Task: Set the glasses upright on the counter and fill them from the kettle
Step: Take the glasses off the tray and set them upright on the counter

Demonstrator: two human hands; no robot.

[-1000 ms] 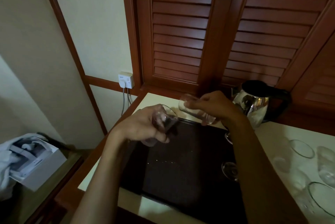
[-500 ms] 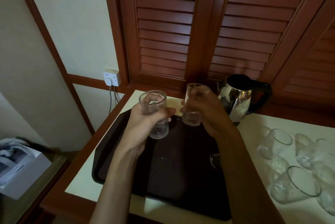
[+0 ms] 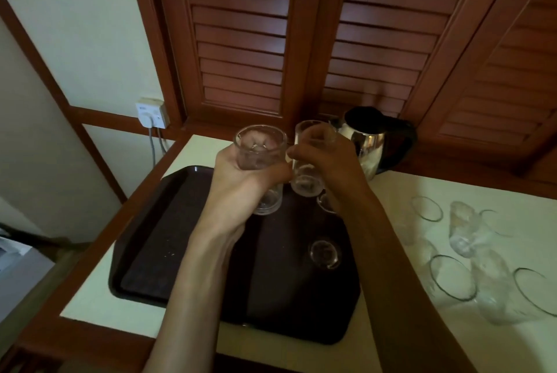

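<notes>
Left hand (image 3: 241, 188) grips one glass (image 3: 260, 161), right hand (image 3: 328, 167) another (image 3: 307, 173), both upright above the tray (image 3: 168, 240). Kettle (image 3: 373, 143) waits just beyond the right hand; nothing filled yet, I'd judge.

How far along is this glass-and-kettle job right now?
Early. Done: nothing poured. In hand: the left hand grips one glass and the right hand another, both mouth-up above the tray. Left: the glasses on the counter at right, some on their sides, and filling from the kettle, still untouched.

tray's left half (image 3: 168, 240) bare; glasses (image 3: 324, 253) right
</notes>
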